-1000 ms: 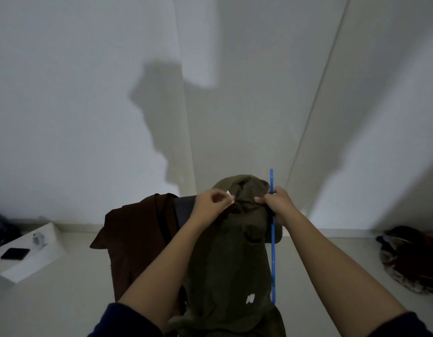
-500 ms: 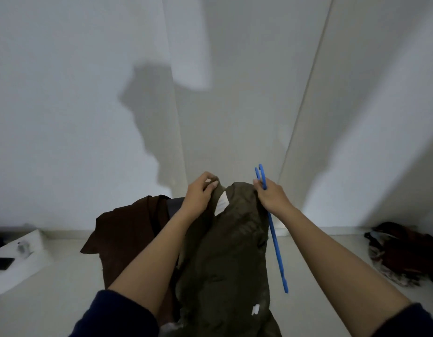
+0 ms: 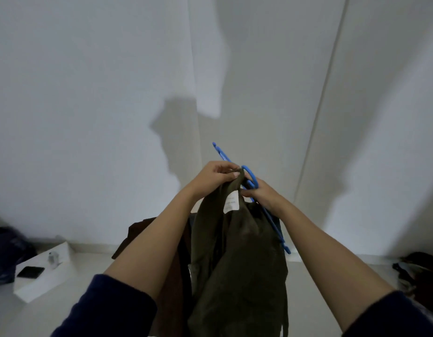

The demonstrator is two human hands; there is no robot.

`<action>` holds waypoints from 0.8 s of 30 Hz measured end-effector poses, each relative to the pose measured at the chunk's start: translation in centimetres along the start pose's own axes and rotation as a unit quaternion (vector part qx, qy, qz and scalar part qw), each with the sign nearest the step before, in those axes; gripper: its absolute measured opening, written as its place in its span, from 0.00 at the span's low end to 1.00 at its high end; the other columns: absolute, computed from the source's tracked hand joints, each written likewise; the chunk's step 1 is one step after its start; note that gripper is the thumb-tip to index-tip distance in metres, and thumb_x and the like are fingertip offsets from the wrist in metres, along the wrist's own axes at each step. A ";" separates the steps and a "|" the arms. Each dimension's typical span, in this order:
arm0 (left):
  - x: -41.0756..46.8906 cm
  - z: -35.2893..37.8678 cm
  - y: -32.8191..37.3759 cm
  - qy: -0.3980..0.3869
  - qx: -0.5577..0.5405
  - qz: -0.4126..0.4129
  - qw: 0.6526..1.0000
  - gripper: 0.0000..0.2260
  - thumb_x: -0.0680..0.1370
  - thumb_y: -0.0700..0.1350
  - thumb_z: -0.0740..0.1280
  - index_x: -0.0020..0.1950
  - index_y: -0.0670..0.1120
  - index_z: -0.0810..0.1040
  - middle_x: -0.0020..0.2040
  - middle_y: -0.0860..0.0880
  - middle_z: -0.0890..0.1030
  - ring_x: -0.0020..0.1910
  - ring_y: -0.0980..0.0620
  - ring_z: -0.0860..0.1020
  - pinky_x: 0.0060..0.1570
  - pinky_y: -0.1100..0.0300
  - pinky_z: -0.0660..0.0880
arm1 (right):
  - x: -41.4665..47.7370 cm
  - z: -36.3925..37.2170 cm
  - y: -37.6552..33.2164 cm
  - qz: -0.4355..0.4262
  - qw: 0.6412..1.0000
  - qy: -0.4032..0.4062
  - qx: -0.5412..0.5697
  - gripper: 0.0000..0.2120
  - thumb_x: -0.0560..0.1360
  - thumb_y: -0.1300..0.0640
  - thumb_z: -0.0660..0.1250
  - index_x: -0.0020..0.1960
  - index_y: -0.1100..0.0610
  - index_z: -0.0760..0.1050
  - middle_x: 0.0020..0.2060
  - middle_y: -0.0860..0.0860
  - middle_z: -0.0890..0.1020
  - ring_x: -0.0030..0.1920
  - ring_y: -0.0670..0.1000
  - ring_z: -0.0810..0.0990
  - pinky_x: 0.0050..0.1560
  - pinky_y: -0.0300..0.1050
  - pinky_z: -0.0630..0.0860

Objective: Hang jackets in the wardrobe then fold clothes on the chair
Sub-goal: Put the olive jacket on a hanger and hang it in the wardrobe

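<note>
An olive-green jacket (image 3: 242, 259) hangs from both my hands in the middle of the head view, a white label showing inside its collar. My left hand (image 3: 216, 177) pinches the collar's top edge. My right hand (image 3: 261, 195) grips the collar together with a blue plastic hanger (image 3: 249, 177), whose hook pokes up between my hands and whose arm runs down along the jacket's right side. Behind the jacket, a brown garment (image 3: 149, 234) lies draped over what appears to be the chair, which is mostly hidden.
White wardrobe doors (image 3: 271, 93) fill the background, shut. A white box (image 3: 44, 276) with a dark phone and a small object on it stands on the floor at left. Dark clothes lie at the far left (image 3: 6, 251) and far right (image 3: 419, 273).
Both hands have lifted the jacket higher and drawn closer together at the collar. The hanger has tilted, its hook now sticking up between the hands.
</note>
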State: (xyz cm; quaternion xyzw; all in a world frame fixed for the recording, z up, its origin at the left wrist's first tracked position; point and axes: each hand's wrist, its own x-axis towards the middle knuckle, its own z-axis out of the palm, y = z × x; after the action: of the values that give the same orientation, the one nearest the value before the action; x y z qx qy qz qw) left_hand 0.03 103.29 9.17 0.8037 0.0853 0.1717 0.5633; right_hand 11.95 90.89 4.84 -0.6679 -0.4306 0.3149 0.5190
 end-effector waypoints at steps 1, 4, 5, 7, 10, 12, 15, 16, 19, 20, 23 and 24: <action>-0.3 -0.1 0.9 0.005 0.000 0.009 1.000 0.06 0.77 0.35 0.64 0.51 0.42 0.80 0.45 0.46 0.82 0.45 0.54 0.81 0.51 0.63 0.77 | -0.1 0.1 -0.5 0.001 1.000 -0.003 0.003 0.18 0.75 0.61 0.65 0.61 0.45 0.74 0.58 0.47 0.79 0.60 0.49 0.75 0.55 0.43 0.72; -0.8 -1.0 3.1 0.029 0.031 0.026 0.999 0.06 0.77 0.36 0.65 0.50 0.42 0.80 0.43 0.48 0.82 0.43 0.55 0.80 0.49 0.64 0.76 | -0.8 0.0 -2.1 -0.001 1.000 -0.026 -0.016 0.12 0.76 0.59 0.64 0.58 0.50 0.76 0.55 0.50 0.81 0.58 0.50 0.77 0.62 0.47 0.70; -1.1 -1.3 3.6 0.040 0.040 0.030 0.998 0.06 0.77 0.36 0.64 0.49 0.43 0.79 0.42 0.48 0.81 0.42 0.55 0.79 0.47 0.64 0.76 | -1.1 -0.1 -2.6 -0.004 0.999 -0.031 -0.032 0.11 0.77 0.57 0.63 0.58 0.53 0.76 0.55 0.52 0.81 0.57 0.51 0.78 0.62 0.47 0.71; -1.8 -2.0 4.2 0.068 0.040 0.024 0.997 0.06 0.78 0.36 0.63 0.46 0.44 0.78 0.40 0.48 0.80 0.39 0.54 0.78 0.43 0.66 0.75 | -1.8 -0.3 -4.1 -0.018 0.996 -0.009 -0.083 0.09 0.79 0.55 0.61 0.54 0.58 0.76 0.51 0.56 0.80 0.53 0.51 0.78 0.61 0.50 0.72; -2.5 -2.3 4.4 0.102 0.064 -0.004 0.993 0.09 0.79 0.36 0.61 0.40 0.47 0.73 0.37 0.49 0.76 0.36 0.54 0.74 0.38 0.65 0.71 | -2.6 -0.7 -7.0 -0.044 0.990 0.060 -0.116 0.08 0.79 0.57 0.61 0.43 0.58 0.75 0.41 0.57 0.79 0.44 0.52 0.77 0.53 0.50 0.74; -2.9 -1.7 4.5 0.129 0.131 -0.013 0.983 0.08 0.80 0.39 0.59 0.42 0.47 0.71 0.38 0.51 0.74 0.36 0.55 0.71 0.36 0.63 0.67 | -3.4 -0.6 -9.2 -0.054 0.987 0.088 -0.124 0.09 0.78 0.60 0.61 0.40 0.56 0.74 0.38 0.54 0.77 0.41 0.50 0.75 0.47 0.45 0.72; -4.3 0.7 5.0 0.184 0.147 0.004 0.972 0.09 0.82 0.43 0.54 0.48 0.42 0.71 0.39 0.50 0.73 0.36 0.56 0.69 0.35 0.63 0.65 | -4.8 0.2 -11.8 -0.055 0.983 0.137 -0.111 0.09 0.77 0.62 0.61 0.39 0.57 0.74 0.36 0.53 0.77 0.39 0.50 0.75 0.44 0.43 0.71; -5.0 1.7 5.3 0.187 0.131 0.017 0.973 0.10 0.82 0.44 0.53 0.49 0.41 0.71 0.40 0.49 0.73 0.37 0.55 0.69 0.36 0.64 0.66 | -5.5 0.6 -12.8 -0.055 0.979 0.156 -0.117 0.10 0.77 0.63 0.61 0.38 0.55 0.74 0.35 0.52 0.77 0.38 0.49 0.74 0.42 0.42 0.71; -6.7 4.0 5.8 0.180 0.090 0.039 0.979 0.15 0.83 0.49 0.53 0.44 0.43 0.72 0.38 0.50 0.73 0.39 0.52 0.71 0.35 0.63 0.66 | -7.6 1.5 -15.0 -0.048 0.968 0.201 -0.145 0.12 0.76 0.63 0.60 0.35 0.53 0.72 0.33 0.50 0.74 0.36 0.48 0.72 0.36 0.40 0.67; -7.6 4.5 6.0 0.168 0.073 0.043 0.982 0.16 0.82 0.52 0.54 0.42 0.45 0.72 0.37 0.50 0.73 0.39 0.52 0.71 0.36 0.62 0.66 | -8.8 1.7 -15.8 -0.051 0.962 0.224 -0.148 0.12 0.76 0.63 0.60 0.35 0.54 0.72 0.33 0.50 0.74 0.37 0.49 0.72 0.36 0.40 0.67; -9.6 5.2 4.9 0.074 0.046 0.028 0.996 0.16 0.80 0.58 0.58 0.52 0.47 0.76 0.47 0.49 0.79 0.46 0.52 0.77 0.46 0.59 0.73 | -12.0 1.6 -17.8 -0.050 0.949 0.293 -0.103 0.11 0.77 0.61 0.60 0.37 0.54 0.72 0.36 0.51 0.76 0.40 0.51 0.74 0.41 0.42 0.70; -10.5 5.4 4.3 0.029 0.048 0.011 0.998 0.17 0.79 0.58 0.59 0.59 0.48 0.75 0.53 0.49 0.79 0.52 0.52 0.77 0.52 0.58 0.74 | -13.2 1.4 -18.5 -0.054 0.944 0.314 -0.080 0.11 0.77 0.61 0.60 0.37 0.53 0.72 0.36 0.52 0.76 0.41 0.51 0.75 0.43 0.43 0.71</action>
State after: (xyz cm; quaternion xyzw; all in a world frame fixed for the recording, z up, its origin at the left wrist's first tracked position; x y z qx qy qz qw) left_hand -7.98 93.59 9.62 0.8255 0.1006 0.1968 0.5194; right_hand 0.43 81.26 21.94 -0.7480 -0.3048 0.0249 0.5890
